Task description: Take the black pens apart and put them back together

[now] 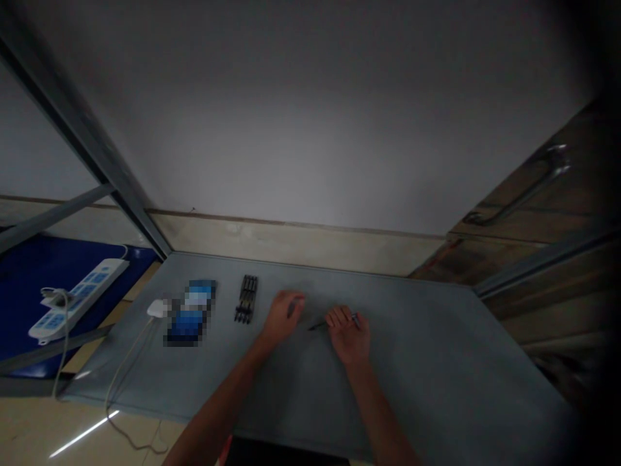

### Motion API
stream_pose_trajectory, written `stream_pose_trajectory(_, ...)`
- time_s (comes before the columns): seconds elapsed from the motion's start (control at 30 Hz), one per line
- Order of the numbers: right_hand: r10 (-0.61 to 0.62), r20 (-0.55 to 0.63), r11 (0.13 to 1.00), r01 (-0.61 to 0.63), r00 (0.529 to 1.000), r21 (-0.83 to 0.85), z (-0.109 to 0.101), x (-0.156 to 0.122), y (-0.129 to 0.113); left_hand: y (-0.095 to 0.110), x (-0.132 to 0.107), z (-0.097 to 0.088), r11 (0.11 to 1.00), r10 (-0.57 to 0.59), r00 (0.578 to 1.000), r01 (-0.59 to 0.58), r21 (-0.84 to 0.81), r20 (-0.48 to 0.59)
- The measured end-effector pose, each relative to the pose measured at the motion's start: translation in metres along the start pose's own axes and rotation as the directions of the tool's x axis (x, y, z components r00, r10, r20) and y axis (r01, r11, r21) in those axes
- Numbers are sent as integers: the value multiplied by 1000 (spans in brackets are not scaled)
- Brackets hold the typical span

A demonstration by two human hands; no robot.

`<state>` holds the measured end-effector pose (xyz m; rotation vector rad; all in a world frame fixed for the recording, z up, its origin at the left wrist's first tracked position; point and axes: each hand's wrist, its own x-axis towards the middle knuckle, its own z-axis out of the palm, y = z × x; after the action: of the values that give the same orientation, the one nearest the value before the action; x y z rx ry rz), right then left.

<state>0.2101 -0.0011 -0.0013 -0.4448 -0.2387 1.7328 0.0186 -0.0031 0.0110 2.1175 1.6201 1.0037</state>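
Observation:
My right hand (350,336) is turned partly palm up, its fingers curled around a slim pen-like stick (317,325). The stick's dark, pointed end sticks out to the left; a shiny bit of it shows by the thumb. Just left of it is my left hand (281,318), raised a little over the grey table (301,388), with thumb and fingers bent toward each other. A small dark grey patch shows between them, too dim to name. Farther left, several slim dark pen-like pieces (246,299) lie side by side in a neat block.
A blurred-out phone-like device (191,314) lies on the table's left part, beside a white charger (156,309) with a cable running off the front edge. A white power strip (80,301) rests on a blue surface (24,272). Metal posts (130,207) frame the table; a wall stands behind.

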Motion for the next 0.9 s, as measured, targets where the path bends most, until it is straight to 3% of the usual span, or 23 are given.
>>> stream_pose_trajectory(0.13, -38, 26, 997, 37, 999, 63, 5, 27, 1, -4, 34, 20, 992, -12, 995, 23, -122, 96)
stream_pose_trajectory(0.23, -70, 44, 994, 66, 997, 91, 8, 51, 3, -15, 48, 28, 925, 79, 965, 22, -379, 250)
stream_pose_trajectory(0.37, -81, 97, 987, 66, 992, 146, 8, 77, 5, -27, 54, 31, 675, 101, 918, 220, -704, 384)
stream_pose_trajectory(0.53, -57, 102, 987, 40, 993, 157, 3, 105, 3, -34, 63, 32, 362, 12, 872, 452, -815, 489)
stream_pose_trajectory(0.63, -63, 101, 986, 47, 993, 159, 0, 116, 3, -40, 68, 35, 56, -67, 848, 530, -846, 526)
stream_pose_trajectory(0.73, -95, 103, 983, 77, 990, 168, -2, 120, 4, -43, 69, 36, -253, -55, 825, 533, -807, 562)
stream_pose_trajectory(0.8, -93, 112, 980, 72, 989, 183, -3, 121, 4, -44, 69, 36, -344, -35, 807, 544, -766, 589)
stream_pose_trajectory(0.9, -68, 130, 980, 42, 989, 195, -3, 122, 4, -44, 69, 36, -388, -25, 784, 563, -729, 620)
